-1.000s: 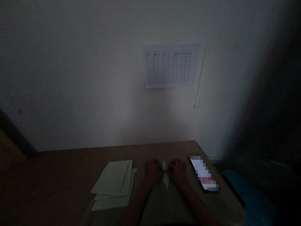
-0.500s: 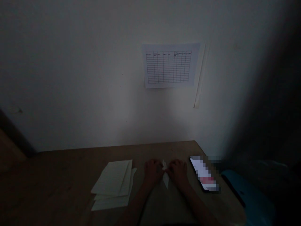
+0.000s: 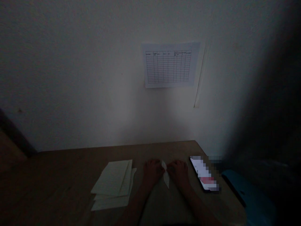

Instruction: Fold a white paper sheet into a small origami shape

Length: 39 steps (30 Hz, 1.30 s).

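Between my two hands is a small, narrow piece of folded white paper [image 3: 166,180], pointed at its near end. My left hand [image 3: 152,171] pinches its left side with closed fingers. From the right, the fingertips of my right hand [image 3: 179,172] close on the same paper, near its middle. Both forearms rest low over the wooden table [image 3: 70,175]. The dim light hides the exact folds. To the left of my left hand lies a loose stack of lined paper sheets [image 3: 113,179].
A lit phone [image 3: 203,172], its screen blurred out, lies right of my right hand. A blue chair [image 3: 249,191] stands beyond the table's right edge. On the wall [image 3: 82,78] behind hangs a printed table sheet [image 3: 168,66].
My hands have moved slightly apart, and the folded paper between them has shifted and tilted a little. The sheets and phone stay put.
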{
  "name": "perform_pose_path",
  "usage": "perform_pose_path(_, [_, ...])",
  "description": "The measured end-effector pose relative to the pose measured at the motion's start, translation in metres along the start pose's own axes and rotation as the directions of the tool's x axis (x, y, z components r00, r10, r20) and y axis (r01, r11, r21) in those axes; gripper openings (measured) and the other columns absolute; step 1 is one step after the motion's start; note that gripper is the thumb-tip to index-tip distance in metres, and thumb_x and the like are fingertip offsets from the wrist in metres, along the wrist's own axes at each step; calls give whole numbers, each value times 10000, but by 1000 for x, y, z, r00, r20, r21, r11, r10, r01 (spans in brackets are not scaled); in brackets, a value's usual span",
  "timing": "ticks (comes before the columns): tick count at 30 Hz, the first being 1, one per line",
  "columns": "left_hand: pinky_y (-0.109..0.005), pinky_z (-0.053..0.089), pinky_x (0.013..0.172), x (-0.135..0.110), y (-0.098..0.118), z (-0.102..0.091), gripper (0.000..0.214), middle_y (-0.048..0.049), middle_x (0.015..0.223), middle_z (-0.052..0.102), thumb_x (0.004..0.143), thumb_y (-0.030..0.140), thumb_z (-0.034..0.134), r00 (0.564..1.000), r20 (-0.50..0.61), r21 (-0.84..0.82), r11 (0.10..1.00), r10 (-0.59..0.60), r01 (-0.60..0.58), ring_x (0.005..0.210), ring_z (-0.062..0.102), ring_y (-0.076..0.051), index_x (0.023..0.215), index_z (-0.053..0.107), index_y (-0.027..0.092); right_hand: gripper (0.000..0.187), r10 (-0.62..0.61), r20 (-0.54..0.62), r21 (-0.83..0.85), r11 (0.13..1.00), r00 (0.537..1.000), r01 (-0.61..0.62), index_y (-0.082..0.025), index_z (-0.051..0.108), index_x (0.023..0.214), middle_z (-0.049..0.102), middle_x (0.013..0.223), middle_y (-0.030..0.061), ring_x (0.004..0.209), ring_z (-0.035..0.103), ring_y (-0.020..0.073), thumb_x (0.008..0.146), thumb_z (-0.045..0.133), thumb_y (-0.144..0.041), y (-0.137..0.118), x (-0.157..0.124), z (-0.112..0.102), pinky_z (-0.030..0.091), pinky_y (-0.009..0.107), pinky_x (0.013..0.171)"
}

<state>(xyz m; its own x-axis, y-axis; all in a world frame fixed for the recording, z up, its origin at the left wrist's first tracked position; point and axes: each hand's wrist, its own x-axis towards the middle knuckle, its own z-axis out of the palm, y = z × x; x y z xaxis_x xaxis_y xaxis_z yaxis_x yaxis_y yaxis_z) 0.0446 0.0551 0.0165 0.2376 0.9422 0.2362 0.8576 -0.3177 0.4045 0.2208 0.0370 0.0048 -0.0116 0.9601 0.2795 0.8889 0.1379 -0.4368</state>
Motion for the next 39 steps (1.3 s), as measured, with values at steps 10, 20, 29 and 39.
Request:
perform_pose_path(10, [-511, 270, 1086, -3, 3, -1, 221, -31, 1290, 638, 841, 363, 649, 1000, 5, 38, 999, 11, -11, 1241, 483, -283, 1041, 721, 301, 152, -25, -21, -34, 999, 999, 25, -329, 780, 888, 676, 1066, 49, 1076, 527, 256, 865, 631, -351, -4, 0, -4, 304, 404, 1006])
perform_pose_path(20, [-665, 174, 1099, -2, 5, -6, 243, 7, 1440, 540, 865, 459, 615, 993, 91, 99, 993, -74, 65, 1347, 386, -362, 1074, 730, 413, 183, -24, 21, -53, 998, 1000, 25, -390, 760, 995, 584, 1314, 36, 1298, 405, 309, 885, 614, -410, 0, 0, -3, 232, 462, 1098])
perform_pose_path(29, [-722, 154, 1072, -1, 2, -5, 352, -39, 1513, 450, 845, 464, 632, 993, 100, 163, 985, -71, 54, 1382, 338, -398, 1194, 667, 435, 319, -9, 135, -120, 992, 991, 25, -497, 615, 1222, 412, 1518, 10, 1432, 259, 333, 927, 548, -397, 2, 1, 4, 153, 617, 1119])
perform_pose_path(39, [-741, 126, 1067, 2, 0, -9, 459, -30, 1568, 359, 823, 545, 626, 988, 125, 168, 983, -95, 73, 1419, 273, -410, 1276, 583, 492, 463, 7, 224, -166, 986, 975, 31, -511, 467, 1360, 318, 1574, 29, 1466, 167, 365, 910, 549, -433, -7, 8, 5, 109, 691, 1090])
